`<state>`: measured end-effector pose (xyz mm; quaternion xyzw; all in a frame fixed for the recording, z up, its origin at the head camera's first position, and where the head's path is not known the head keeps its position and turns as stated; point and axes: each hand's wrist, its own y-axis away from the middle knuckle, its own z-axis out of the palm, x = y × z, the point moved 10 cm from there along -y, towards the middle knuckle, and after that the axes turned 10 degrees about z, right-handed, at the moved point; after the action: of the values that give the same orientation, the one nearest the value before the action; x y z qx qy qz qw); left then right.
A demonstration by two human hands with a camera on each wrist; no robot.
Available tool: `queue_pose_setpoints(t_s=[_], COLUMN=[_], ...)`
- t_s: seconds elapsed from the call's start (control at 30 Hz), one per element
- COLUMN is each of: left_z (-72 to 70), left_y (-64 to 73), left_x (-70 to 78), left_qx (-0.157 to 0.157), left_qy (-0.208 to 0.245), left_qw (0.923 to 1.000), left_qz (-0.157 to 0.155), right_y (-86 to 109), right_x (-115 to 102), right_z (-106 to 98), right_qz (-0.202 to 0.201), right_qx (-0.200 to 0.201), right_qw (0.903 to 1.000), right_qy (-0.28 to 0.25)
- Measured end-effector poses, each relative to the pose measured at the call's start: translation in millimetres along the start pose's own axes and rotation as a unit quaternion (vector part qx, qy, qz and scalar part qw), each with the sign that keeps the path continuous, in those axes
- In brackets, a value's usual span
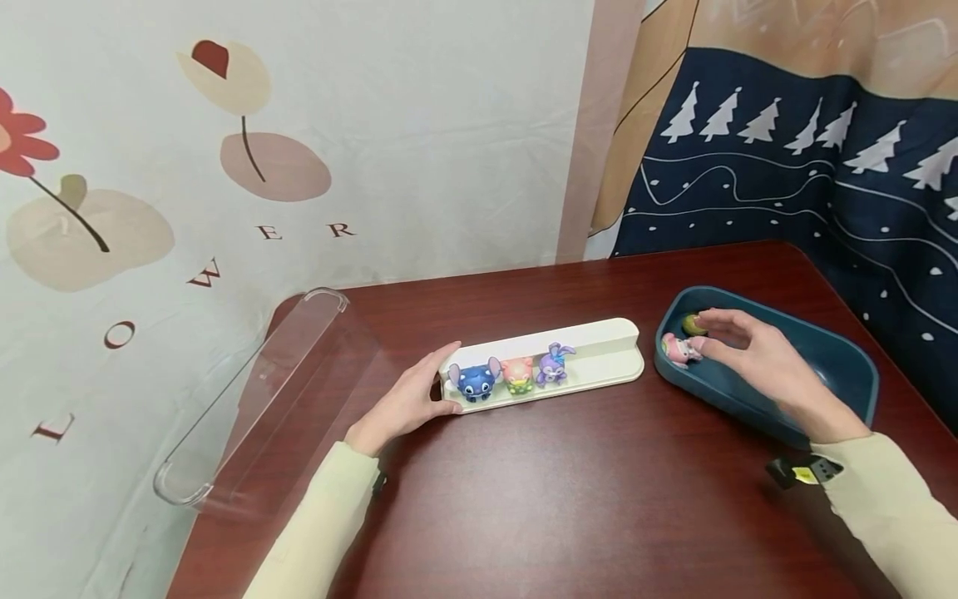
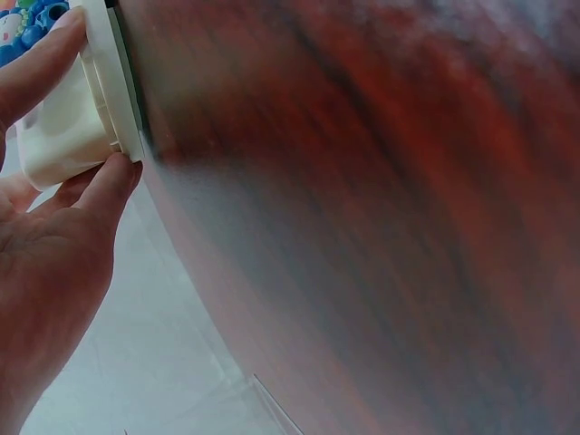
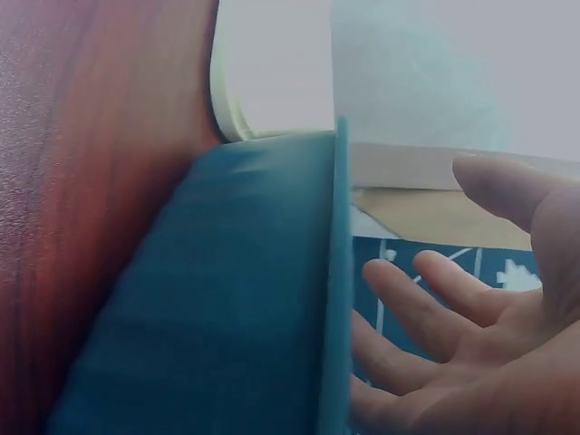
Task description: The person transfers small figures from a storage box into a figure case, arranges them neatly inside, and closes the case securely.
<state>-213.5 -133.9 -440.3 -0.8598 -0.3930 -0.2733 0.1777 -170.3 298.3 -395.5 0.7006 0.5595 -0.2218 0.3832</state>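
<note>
My left hand (image 1: 410,398) grips the left end of a cream display stand (image 1: 599,371), thumb at its front edge and fingers behind; the left wrist view shows the fingertips at the base of the stand (image 2: 68,145). On the stand, from left to right, are a blue big-eared figurine (image 1: 477,379), a pink figurine (image 1: 518,374) with a green lower part and a purple long-eared figurine (image 1: 552,366). My right hand (image 1: 763,362) reaches over a dark blue bin (image 1: 846,366), its fingers spread in the right wrist view. Near those fingertips lie a pink-and-white figurine (image 1: 677,351) and a yellow-green one (image 1: 692,324).
On the left of the dark red table (image 1: 554,491), a long transparent cover (image 1: 262,399) lies at a slant. A pale cloth with flower prints (image 1: 449,125) hangs behind the table, and a navy cloth with white trees (image 1: 748,175) hangs at the right.
</note>
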Motion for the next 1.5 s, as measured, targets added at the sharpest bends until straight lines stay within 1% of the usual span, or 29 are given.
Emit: queue_pose_setpoints(t_s=[0.13, 0.23, 0.43, 0.57, 0.77, 1.03, 1.13, 1.33, 1.5], left_z=[1.0, 1.1, -0.5, -1.1, -1.4, -1.2, -1.6, -0.4, -0.9], left_y=[0.0, 0.2, 0.2, -0.2, 0.4, -0.1, 0.2, 0.7, 0.8], left_x=[-0.7, -1.4, 0.3, 1.1, 2.0, 2.2, 2.7, 1.8, 2.0], left_qx=[-0.001, -0.001, 0.002, 0.002, 0.001, 0.004, 0.004, 0.002, 0.002], left_qy=[-0.001, -0.003, -0.001, -0.002, 0.0, -0.009, -0.008, -0.004, -0.004], left_qw=[1.0, 1.0, 1.0, 1.0, 1.0, 0.9998, 0.9999, 1.0, 1.0], left_qz=[-0.001, -0.001, 0.002, 0.002, 0.005, 0.016, 0.013, 0.007, 0.003], right_y=[-9.2, -14.1, -18.1, -19.6, -20.3, -23.6, -26.7, -30.0, -31.2], right_x=[10, 15, 12, 8, 12, 16, 16, 13, 9], right_z=[6, 12, 25, 28, 25, 22, 23, 25, 28], right_qz=[0.023, 0.028, 0.013, -0.004, 0.007, 0.007, 0.008, -0.01, -0.014], right_qx=[-0.023, -0.033, -0.051, -0.049, -0.05, -0.029, -0.024, -0.01, -0.011], right_qw=[0.9995, 0.999, 0.9974, 0.9966, 0.9958, 0.9946, 0.9942, 0.9909, 0.9884], right_qy=[0.001, 0.014, 0.049, 0.067, 0.076, 0.099, 0.105, 0.134, 0.151])
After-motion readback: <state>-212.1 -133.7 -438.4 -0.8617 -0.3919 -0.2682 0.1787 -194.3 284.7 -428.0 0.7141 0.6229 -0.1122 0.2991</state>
